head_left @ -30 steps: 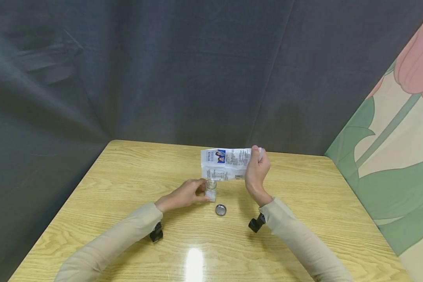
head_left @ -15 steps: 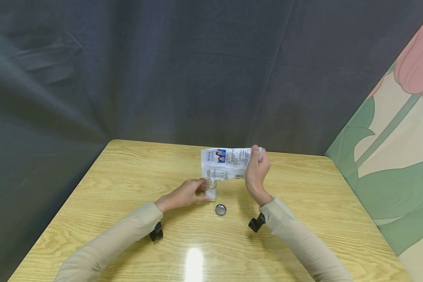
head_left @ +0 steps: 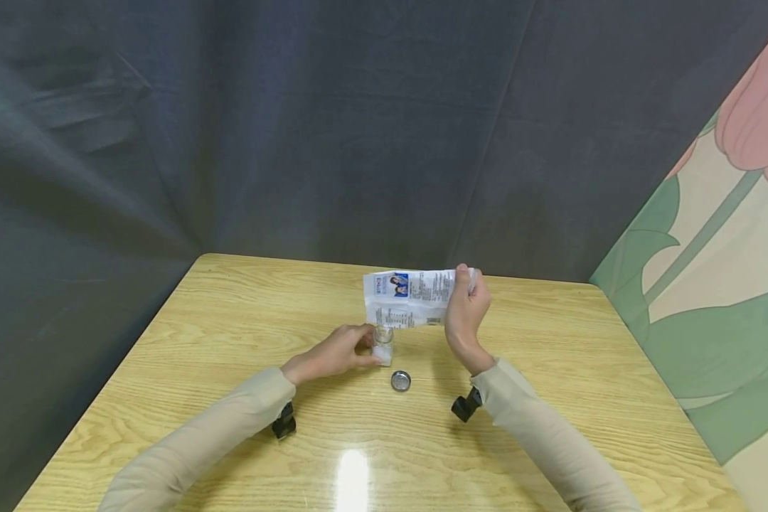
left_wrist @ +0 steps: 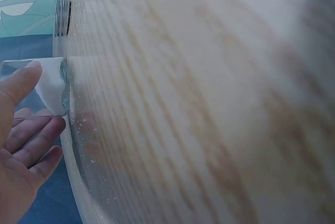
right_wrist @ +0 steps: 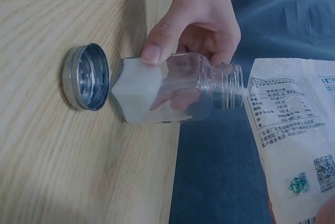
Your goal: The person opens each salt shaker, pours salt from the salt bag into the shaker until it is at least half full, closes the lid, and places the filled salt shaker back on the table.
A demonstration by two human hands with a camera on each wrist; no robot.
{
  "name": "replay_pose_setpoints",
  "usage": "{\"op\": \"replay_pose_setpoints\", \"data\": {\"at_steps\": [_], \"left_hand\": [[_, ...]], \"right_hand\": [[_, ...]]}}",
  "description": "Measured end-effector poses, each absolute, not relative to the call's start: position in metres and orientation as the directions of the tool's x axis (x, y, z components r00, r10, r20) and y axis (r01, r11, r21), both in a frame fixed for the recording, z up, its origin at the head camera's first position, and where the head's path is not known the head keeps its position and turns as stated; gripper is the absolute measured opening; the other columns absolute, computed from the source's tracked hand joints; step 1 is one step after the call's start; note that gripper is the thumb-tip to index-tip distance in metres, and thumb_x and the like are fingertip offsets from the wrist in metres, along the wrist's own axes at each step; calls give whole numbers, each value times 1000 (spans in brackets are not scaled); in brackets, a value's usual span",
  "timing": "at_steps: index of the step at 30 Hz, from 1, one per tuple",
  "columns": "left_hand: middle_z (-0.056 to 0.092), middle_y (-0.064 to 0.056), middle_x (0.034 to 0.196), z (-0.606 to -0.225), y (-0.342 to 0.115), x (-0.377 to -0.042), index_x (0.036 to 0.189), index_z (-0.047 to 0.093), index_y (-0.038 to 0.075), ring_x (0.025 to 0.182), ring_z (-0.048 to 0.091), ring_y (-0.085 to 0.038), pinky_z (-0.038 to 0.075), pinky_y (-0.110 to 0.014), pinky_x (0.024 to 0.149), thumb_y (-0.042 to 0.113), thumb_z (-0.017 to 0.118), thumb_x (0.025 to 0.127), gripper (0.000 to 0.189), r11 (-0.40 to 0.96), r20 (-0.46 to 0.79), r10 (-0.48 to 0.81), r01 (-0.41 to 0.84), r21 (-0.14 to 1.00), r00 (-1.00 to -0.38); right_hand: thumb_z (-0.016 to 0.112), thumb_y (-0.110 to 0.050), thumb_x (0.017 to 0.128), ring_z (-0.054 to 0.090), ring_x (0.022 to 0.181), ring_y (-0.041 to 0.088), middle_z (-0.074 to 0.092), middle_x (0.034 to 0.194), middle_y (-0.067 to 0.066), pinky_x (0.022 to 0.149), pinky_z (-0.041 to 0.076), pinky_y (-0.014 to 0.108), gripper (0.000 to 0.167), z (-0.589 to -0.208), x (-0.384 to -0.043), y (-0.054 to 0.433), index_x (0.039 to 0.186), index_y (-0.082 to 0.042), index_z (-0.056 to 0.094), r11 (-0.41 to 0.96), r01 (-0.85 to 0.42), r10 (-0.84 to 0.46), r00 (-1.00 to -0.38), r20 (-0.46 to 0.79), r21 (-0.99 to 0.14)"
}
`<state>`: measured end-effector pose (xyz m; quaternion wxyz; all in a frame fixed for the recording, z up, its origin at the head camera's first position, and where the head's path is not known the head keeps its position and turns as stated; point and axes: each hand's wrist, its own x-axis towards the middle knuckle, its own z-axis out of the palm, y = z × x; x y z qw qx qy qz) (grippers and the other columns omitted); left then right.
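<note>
My left hand (head_left: 336,350) holds a small square glass bottle (right_wrist: 196,90) upright on the table, thumb on one side and fingers on the other. White grains (right_wrist: 137,90) fill its lower part. In my right hand (head_left: 467,309) is a printed white plastic bag (head_left: 416,295), gripped at its right end and lying sideways in the air. The bag's open corner is right at the bottle's mouth, where a thin white stream shows in the right wrist view. A silver metal lid (right_wrist: 86,77) lies beside the bottle with its hollow side up.
The wooden table (head_left: 249,299) carries scattered white grains around the bottle, seen in the left wrist view. A dark curtain (head_left: 358,128) hangs behind the table's far edge. A wall with painted flowers (head_left: 723,299) stands along the right side.
Both hands, the bottle and the lid stay in place. The bag's free end has tilted and shifted very slightly to the left.
</note>
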<state>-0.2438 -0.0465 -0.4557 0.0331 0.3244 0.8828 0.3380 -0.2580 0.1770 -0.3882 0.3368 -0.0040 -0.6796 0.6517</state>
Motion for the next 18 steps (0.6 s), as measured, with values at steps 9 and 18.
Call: {"op": "replay_pose_setpoints", "data": {"at_steps": [9, 18], "left_hand": [[68, -2, 94, -455, -47, -243, 106, 63, 5, 86, 63, -11, 54, -25, 79, 25, 81, 85, 34, 580, 155, 592, 551, 599, -791], [68, -2, 94, -456, -47, -244, 104, 63, 6, 86, 64, -11, 55, -24, 80, 26, 81, 84, 34, 581, 161, 593, 558, 593, -789]], "right_hand": [[46, -34, 104, 58, 60, 9, 57, 72, 0, 46, 41, 16, 32, -389, -258, 177, 82, -13, 54, 155, -422, 444, -778, 444, -893], [46, -29, 105, 56, 59, 8, 55, 71, -2, 46, 40, 17, 30, -388, -258, 176, 81, -11, 54, 154, -439, 443, -770, 459, -885]]}}
